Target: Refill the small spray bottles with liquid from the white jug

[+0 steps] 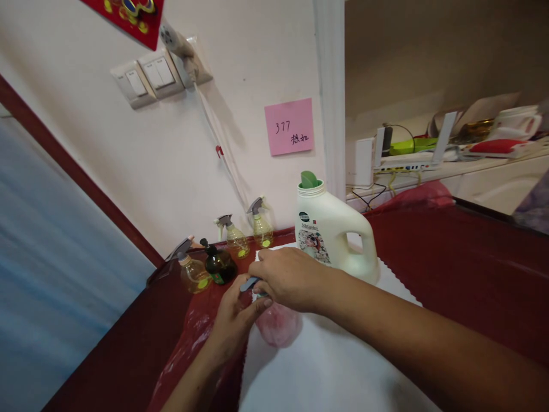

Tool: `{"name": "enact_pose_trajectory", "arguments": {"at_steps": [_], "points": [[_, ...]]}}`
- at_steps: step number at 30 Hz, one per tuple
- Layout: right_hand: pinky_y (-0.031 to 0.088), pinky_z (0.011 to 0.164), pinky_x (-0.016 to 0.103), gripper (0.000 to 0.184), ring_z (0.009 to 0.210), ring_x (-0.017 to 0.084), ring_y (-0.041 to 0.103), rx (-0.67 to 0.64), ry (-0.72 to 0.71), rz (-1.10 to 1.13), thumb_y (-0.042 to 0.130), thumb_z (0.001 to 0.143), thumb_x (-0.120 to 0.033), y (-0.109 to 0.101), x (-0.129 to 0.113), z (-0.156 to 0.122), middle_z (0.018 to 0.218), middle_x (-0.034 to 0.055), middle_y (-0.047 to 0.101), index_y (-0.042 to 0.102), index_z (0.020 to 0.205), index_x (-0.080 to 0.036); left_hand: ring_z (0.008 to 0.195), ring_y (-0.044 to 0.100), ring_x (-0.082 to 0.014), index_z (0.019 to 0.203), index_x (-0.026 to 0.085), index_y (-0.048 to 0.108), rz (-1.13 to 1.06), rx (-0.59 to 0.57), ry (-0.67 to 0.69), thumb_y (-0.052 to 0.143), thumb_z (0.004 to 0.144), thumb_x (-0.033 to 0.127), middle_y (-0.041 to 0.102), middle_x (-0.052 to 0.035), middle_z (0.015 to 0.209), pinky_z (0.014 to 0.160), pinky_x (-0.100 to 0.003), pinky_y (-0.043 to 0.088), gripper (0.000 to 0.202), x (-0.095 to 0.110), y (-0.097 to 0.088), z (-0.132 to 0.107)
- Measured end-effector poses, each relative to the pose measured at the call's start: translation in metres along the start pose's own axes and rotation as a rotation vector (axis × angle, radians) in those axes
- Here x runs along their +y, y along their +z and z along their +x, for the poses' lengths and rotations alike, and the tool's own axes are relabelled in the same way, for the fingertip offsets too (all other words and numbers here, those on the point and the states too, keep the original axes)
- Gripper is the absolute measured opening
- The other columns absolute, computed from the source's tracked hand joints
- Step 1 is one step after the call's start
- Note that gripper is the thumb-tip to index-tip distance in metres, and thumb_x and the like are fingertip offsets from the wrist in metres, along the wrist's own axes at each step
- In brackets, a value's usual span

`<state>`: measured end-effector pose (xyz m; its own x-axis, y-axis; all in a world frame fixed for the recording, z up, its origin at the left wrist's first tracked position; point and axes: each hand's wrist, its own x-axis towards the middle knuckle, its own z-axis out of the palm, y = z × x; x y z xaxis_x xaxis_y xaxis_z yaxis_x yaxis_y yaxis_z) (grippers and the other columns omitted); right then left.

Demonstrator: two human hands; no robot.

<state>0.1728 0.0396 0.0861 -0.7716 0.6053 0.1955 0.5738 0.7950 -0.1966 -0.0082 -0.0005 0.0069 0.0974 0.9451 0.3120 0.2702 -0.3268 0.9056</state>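
My left hand (235,323) and my right hand (291,280) meet low in the middle of the view. Between their fingers is a small grey-blue object (250,284), mostly hidden, so its kind is unclear. Just below them lies a pink translucent bag (278,326) on a white cloth (330,366). Beyond my right hand stands a white plastic detergent bottle (330,232) with a green cap. A dark pump bottle (219,264) and several spray bottles, one of them (234,239), stand past my left hand.
A dark red table cover (446,269) spreads to the right, and the table's edge runs along the wall. A pink sticky note (289,126) and wall switches (148,80) are above. A white router (405,157) sits among clutter on a far counter.
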Motion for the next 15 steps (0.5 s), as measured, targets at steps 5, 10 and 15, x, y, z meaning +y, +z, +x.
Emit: {"name": "enact_pose_trajectory", "arguments": {"at_steps": [5,10,15], "points": [[0.031,0.059,0.029,0.014,0.084,0.020,0.067,0.001,0.003,-0.009,0.061,0.095,-0.029,0.002,0.000,0.002,0.101,0.0062,0.070,0.070,0.102,-0.021,0.105,0.060,-0.0252,0.103,0.020,0.072,-0.067,-0.148,-0.075,0.071,0.090,0.038,0.068,-0.0076,0.108,0.097,-0.037,0.046,0.023,-0.007,-0.011,-0.004],[0.029,0.057,0.029,0.015,0.083,0.020,0.067,0.005,0.007,-0.026,0.060,0.097,-0.031,0.000,-0.003,0.000,0.097,0.0057,0.070,0.070,0.101,-0.021,0.112,0.059,-0.0256,0.111,0.022,0.069,-0.108,-0.101,-0.103,0.075,0.087,0.037,0.067,-0.0066,0.116,0.098,-0.036,0.045,0.029,-0.004,-0.003,-0.007],[0.030,0.056,0.029,0.014,0.082,0.021,0.068,0.012,0.021,-0.055,0.061,0.096,-0.031,-0.001,-0.006,-0.004,0.098,0.0054,0.071,0.071,0.100,-0.022,0.090,0.060,-0.0226,0.089,0.018,0.067,-0.015,0.035,-0.022,0.081,0.079,0.038,0.066,-0.0037,0.091,0.084,-0.033,0.047,0.026,-0.001,0.005,-0.004]]}}
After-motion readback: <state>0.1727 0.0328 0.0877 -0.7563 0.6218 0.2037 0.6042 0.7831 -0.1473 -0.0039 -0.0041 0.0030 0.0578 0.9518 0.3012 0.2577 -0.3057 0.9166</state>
